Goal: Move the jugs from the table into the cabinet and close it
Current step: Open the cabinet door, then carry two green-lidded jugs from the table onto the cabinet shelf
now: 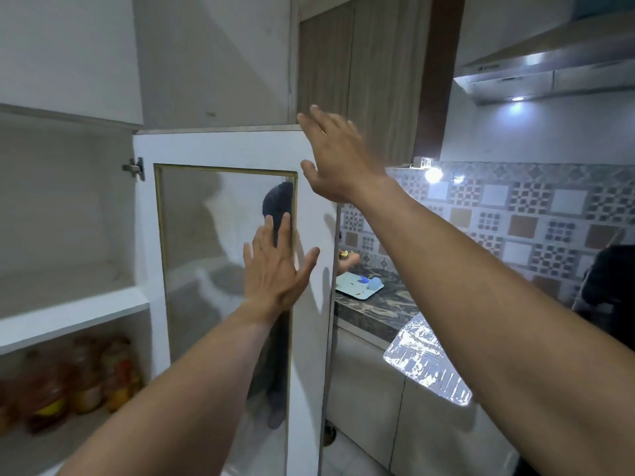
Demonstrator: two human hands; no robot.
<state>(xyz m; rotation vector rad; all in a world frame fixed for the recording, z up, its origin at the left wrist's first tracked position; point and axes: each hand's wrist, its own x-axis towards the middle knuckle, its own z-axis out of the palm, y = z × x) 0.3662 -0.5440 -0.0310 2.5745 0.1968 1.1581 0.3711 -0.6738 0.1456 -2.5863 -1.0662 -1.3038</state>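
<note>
The white cabinet door (220, 149) with a glass pane stands open in front of me, hinged on its left side. My left hand (275, 269) lies flat against the pane's right edge, fingers spread, holding nothing. My right hand (335, 156) is raised at the door's upper right corner, fingers apart and empty. Several jugs (82, 376) of amber liquid with yellow and red labels stand blurred on the lower shelf of the cabinet (72, 314) at the left. The shelf above them holds nothing.
A dark marble counter (374, 307) runs to the right with a pale tray (357, 286) holding small blue items. A foil-covered surface (426, 359) lies on the counter. Patterned wall tiles, a range hood (536, 70) and a person in dark clothes (608, 280) are at the right.
</note>
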